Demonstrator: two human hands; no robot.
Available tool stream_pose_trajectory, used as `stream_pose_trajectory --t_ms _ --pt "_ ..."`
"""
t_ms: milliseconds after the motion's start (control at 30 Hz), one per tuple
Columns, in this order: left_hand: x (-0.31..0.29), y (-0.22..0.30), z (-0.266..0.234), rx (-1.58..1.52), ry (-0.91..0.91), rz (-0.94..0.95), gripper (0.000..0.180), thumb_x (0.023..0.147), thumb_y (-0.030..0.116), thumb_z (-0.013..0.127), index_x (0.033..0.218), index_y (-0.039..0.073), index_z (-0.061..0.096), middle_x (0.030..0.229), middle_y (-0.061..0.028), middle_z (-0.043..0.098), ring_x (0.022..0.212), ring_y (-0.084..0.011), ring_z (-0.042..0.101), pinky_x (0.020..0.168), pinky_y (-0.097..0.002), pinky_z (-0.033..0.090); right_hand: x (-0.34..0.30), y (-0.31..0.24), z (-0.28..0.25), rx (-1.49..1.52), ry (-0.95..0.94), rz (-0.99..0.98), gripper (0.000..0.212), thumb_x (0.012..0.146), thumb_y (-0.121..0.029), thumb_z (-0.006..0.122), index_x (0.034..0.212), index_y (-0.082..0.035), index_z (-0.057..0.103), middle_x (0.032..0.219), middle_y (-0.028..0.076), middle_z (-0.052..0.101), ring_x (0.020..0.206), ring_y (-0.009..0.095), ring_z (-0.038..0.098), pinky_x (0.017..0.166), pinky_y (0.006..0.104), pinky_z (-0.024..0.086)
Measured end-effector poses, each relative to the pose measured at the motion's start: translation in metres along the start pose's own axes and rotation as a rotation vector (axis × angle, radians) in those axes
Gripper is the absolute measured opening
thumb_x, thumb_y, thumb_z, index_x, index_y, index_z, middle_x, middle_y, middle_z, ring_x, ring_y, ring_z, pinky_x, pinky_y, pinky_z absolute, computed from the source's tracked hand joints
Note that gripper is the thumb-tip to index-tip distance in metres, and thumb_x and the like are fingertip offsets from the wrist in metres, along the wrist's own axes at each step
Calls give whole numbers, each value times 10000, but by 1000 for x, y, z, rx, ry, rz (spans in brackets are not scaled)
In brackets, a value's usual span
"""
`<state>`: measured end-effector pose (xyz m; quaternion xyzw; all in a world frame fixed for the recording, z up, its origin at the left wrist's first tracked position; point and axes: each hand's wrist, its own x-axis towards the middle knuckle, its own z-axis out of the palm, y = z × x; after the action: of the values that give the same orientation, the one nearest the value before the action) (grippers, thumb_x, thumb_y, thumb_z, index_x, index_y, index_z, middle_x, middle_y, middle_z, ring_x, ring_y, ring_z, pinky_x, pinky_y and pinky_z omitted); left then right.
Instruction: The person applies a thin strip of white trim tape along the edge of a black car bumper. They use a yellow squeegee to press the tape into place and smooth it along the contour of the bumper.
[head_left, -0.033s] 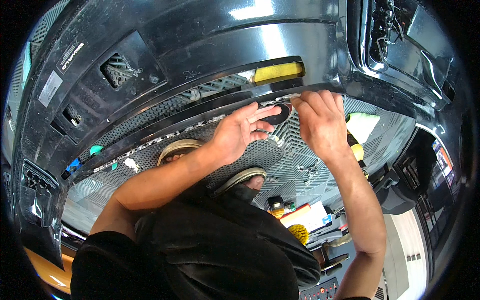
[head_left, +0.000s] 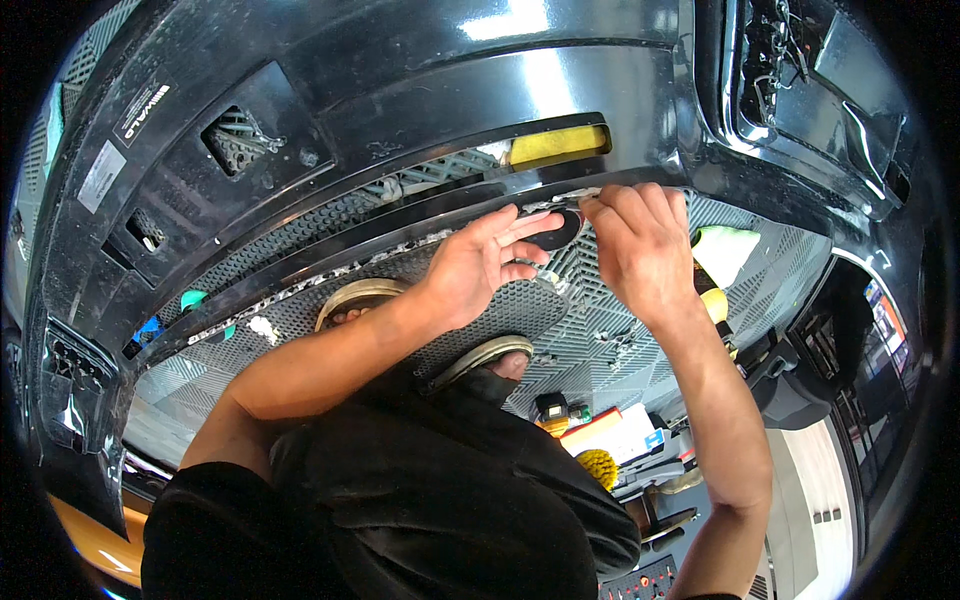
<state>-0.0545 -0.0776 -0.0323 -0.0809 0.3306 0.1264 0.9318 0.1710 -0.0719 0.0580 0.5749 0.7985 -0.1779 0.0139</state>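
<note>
A large glossy black car bumper (head_left: 420,95) arches before me, its lower lip edge ragged with pale residue. My left hand (head_left: 490,250) is near the middle of that edge, fingers partly stretched and resting on a dark, flat roll (head_left: 567,232) that looks like tape. The fingers hide part of the roll. Just right of it, my right hand (head_left: 640,240) is closed in a pinch at the lip edge. A thin strip (head_left: 580,197) shows by its fingertips; what exactly they grip is mostly hidden.
Yellow material (head_left: 557,146) shows through a slot in the bumper. A pale green cloth (head_left: 725,252) lies right of my right hand. Below, on grey floor tiles (head_left: 640,345), are my sandals (head_left: 365,297), a yellow round brush (head_left: 598,468) and assorted tools.
My right fingertips have shifted very slightly at the lip edge. My left hand and the bumper look the same.
</note>
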Motion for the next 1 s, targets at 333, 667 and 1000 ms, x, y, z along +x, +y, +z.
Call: stream_pose_trajectory --t_ms 333,667,1000 --pt "5 3 -1 3 -2 8 588 1158 453 426 1508 0 562 1545 -113 618 1106 -190 639 1031 -384 480 10 -4 9 8 -9 -20 263 760 -89 723 1020 -119 735 1031 -9 657 982 222 608 895 401 451" --pt "4 4 1 6 6 9 604 1151 452 436 1508 -21 555 1549 -122 612 1107 -192 635 1032 -383 480 5 0 3 -18 12 2 288 768 -90 729 1054 -108 750 1037 -1 661 996 220 622 889 405 454" --pt "5 3 -1 -18 1 16 561 1146 447 462 1492 24 587 1520 -122 635 1076 -166 620 1005 -365 485 8 -6 15 48 41 -29 239 777 -102 722 1015 -111 741 994 -1 648 967 225 618 880 397 458"
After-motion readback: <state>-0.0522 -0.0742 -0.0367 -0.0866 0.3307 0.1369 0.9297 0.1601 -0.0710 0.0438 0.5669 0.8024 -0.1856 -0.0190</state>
